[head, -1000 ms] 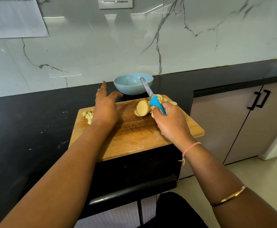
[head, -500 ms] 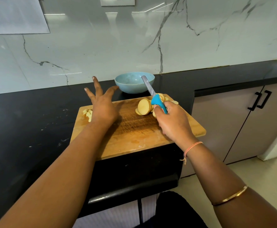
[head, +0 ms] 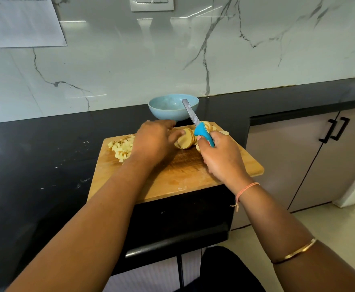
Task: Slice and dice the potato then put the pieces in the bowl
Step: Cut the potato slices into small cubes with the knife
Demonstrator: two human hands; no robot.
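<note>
Fingers (head: 202, 142) of my right hand (head: 220, 157) curled tight round the blue handle of the knife (head: 204, 132). Blade slants up and away, and its tip shows in front of the bowl. Left hand (head: 153, 142) palm down on the board. Its fingers (head: 162, 124) are stretched loosely toward the bowl and grip nothing, with the thumb against the near face of the potato slices.

Marble wall (head: 130, 60), white with grey veins, across the back. A sheet of paper (head: 23, 24) is fixed to it at upper left and a socket plate (head: 151, 3) at top centre.

Black counter (head: 46, 154) runs along the wall. Pale crumbs are scattered on it left of the board.

Beige cabinet (head: 298, 161) with black handles sits below the counter on the right.

Wooden cutting board (head: 183, 175) lies on the counter, its near right corner hanging over the edge.

Light blue bowl (head: 168, 110) stands on the counter just behind the board's far edge.

Potato slices (head: 186, 140): round discs leaning in a row near the board's far edge, between my two hands. More lie behind the knife handle.

Diced potato (head: 122, 147): small heap at the board's far left corner, just beside my left wrist.

Pink thread (head: 246, 188) on my right wrist, gold bangle (head: 294, 251) further up that forearm.
</note>
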